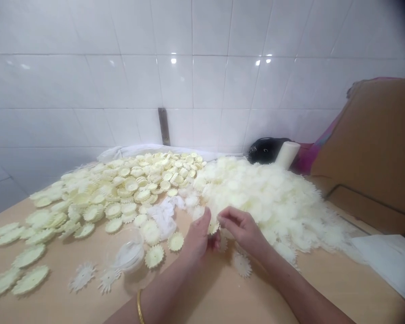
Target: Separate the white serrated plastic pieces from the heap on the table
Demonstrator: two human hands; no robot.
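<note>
Between my hands, low over the table, is a small pale yellow disc with a toothed edge (213, 226). My left hand (197, 236) is closed on it, thumb pointing up. The fingertips of my right hand (240, 227) are pinched together at the disc's right edge; whether they hold its rim or some tiny piece cannot be made out. Below the hands lies a thin white toothed disc (242, 264). To the left, a yellow toothed disc (154, 256) lies beside a clear round tub (130, 255) with white stuff in it.
Stacked yellow discs (141, 194) spread over the table's left side. A large heap of thin whitish discs (253, 193) covers the right, backed by a white cylinder (286, 155) and a black shiny bundle (268, 148). Brown cardboard (371, 139) stands far right; a tiled wall (209, 81) closes the back.
</note>
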